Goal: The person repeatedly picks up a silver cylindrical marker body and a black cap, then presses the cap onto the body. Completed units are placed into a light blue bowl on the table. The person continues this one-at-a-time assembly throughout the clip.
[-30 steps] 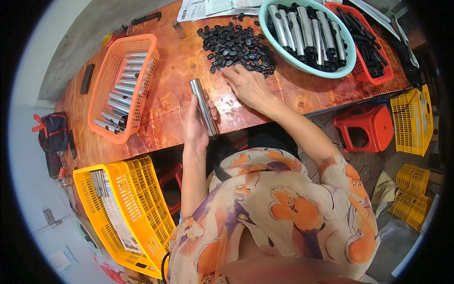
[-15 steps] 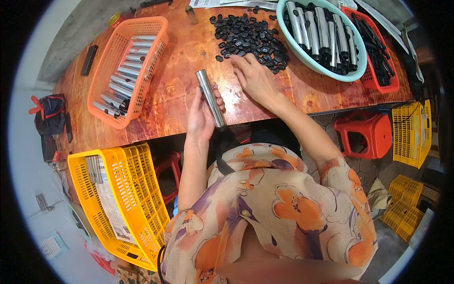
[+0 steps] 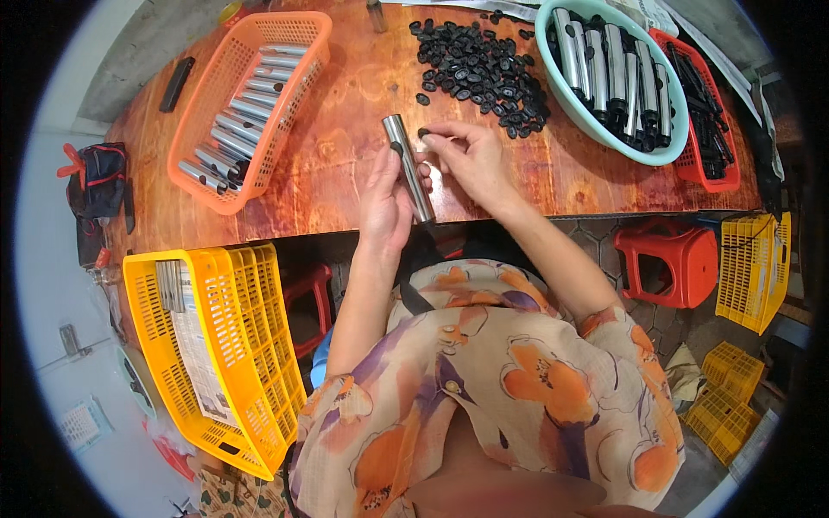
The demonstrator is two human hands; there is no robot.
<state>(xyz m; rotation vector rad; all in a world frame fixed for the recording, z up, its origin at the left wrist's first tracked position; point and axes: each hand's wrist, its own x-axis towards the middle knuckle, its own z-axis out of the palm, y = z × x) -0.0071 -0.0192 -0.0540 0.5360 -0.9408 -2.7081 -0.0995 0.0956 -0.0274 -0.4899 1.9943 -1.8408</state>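
My left hand (image 3: 388,197) is closed round a shiny metal tube (image 3: 409,169), which tilts with its top end away from me over the table's near edge. A dark opening shows in the tube's side, close to my thumb. Just right of the tube, my right hand (image 3: 471,162) pinches a small black plastic piece (image 3: 423,133) between thumb and fingertips. The piece looks like those in the pile of small black oval parts (image 3: 484,73) lying farther back on the table. A gap separates the pinched piece from the tube.
An orange basket (image 3: 192,142) at the left holds several metal tubes. To the right stand a light blue basin (image 3: 553,60) of tubes with black ends and a red basket (image 3: 724,184) of black parts. A yellow crate (image 3: 246,345) and a red stool (image 3: 682,259) flank me below the wooden table (image 3: 363,86).
My right hand has come back from the edge of the black pile toward the tube, with a small black piece now in its fingers. The left hand still holds the tube.
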